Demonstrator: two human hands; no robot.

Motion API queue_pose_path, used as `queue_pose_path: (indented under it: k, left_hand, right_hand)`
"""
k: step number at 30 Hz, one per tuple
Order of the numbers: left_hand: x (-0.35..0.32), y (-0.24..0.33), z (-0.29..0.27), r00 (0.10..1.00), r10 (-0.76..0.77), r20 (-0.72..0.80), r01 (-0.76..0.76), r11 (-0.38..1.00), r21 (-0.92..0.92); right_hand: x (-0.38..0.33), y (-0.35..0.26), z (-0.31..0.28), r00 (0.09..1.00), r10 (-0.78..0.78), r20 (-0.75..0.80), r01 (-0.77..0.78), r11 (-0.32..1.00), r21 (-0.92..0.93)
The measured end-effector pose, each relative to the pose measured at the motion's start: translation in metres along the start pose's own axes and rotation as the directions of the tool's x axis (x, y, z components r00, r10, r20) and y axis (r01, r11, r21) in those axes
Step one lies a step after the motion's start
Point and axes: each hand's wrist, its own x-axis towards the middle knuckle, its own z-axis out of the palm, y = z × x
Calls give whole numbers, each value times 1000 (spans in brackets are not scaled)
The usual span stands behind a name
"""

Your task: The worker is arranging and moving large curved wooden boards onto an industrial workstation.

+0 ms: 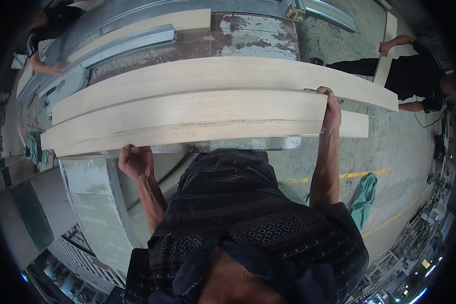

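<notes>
A long pale wooden board lies crosswise in front of me, with a rough, torn streak along its face near the close edge. My right hand is closed around its right end, fingers over the far corner. At the near edge, left of my body, my left hand is curled closed against the board, its fingertips partly hidden. Just beyond lies a second, wider-looking pale board. The end of another pale board sticks out to the right from beneath the one I hold.
Under the boards is a worn, paint-flaked bench, with a metal profile and another board at its far side. A co-worker's hand is at far left; another person at right grips an upright board. Green cloth stands right.
</notes>
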Motion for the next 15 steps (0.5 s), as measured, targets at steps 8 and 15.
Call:
queue_pose_path:
  k: [8,15]
  left_hand:
    - [9,-2,10,999,-25,36,24,1000,18]
    - [20,-5,0,995,-25,-96,26,1000,14]
  right_hand:
    - [1,-12,17,990,119,-78,-126,988,-88]
    - [3,-9,17,986,58,-155,-105,945,-311]
